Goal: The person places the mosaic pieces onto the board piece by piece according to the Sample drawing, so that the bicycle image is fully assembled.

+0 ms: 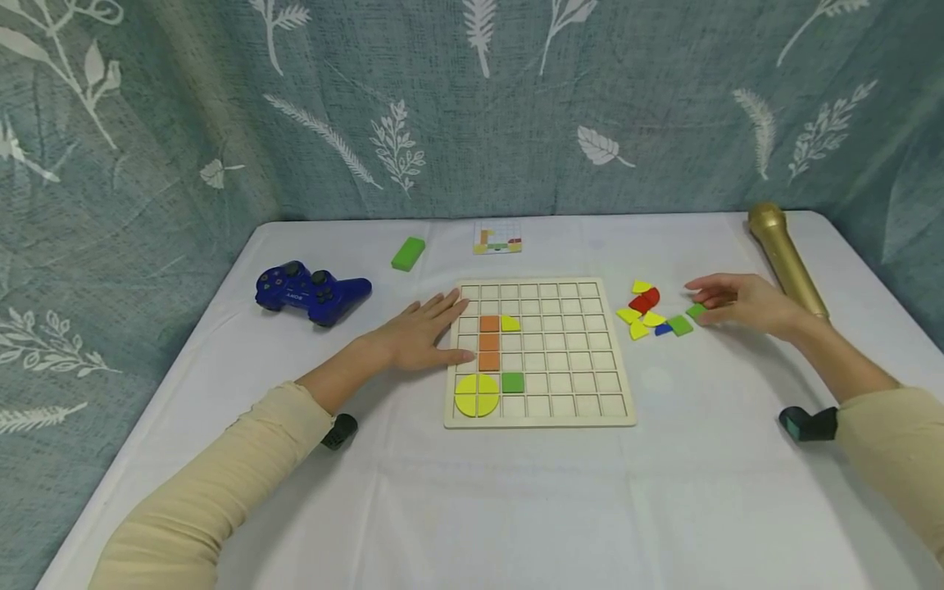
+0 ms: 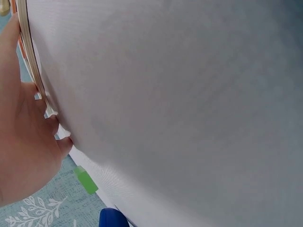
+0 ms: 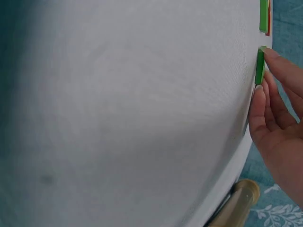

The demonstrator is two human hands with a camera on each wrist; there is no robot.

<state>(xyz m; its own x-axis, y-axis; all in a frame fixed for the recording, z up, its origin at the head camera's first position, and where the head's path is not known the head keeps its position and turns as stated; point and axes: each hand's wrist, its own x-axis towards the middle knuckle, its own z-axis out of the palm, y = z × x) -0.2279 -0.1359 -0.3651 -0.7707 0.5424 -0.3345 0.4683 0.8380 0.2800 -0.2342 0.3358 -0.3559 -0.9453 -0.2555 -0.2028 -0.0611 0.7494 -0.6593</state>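
My left hand (image 1: 424,334) rests along the left edge of a pale gridded board (image 1: 560,414), fingers on its rim. On the board lie orange squares (image 1: 489,342), a yellow quarter-circle (image 1: 510,324), a green square (image 1: 512,383) and a yellow disc (image 1: 477,395) of quarter pieces. My right hand (image 1: 752,305) hovers beside the loose tiles, its thumb tip at the edge of a green square tile (image 3: 260,66). Its other fingers reach past that tile, apart from it in the head view. Close by lie another green tile (image 1: 680,325), yellow pieces (image 1: 638,329), red pieces (image 1: 645,301) and a blue piece (image 1: 663,329).
A patterned card (image 1: 497,238) lies behind the board. A green block (image 1: 408,254) and a blue game controller (image 1: 313,292) lie at the back left. The gold microphone (image 1: 787,258) is just behind my right wrist. A leaf-print curtain (image 1: 516,123) hangs behind the table.
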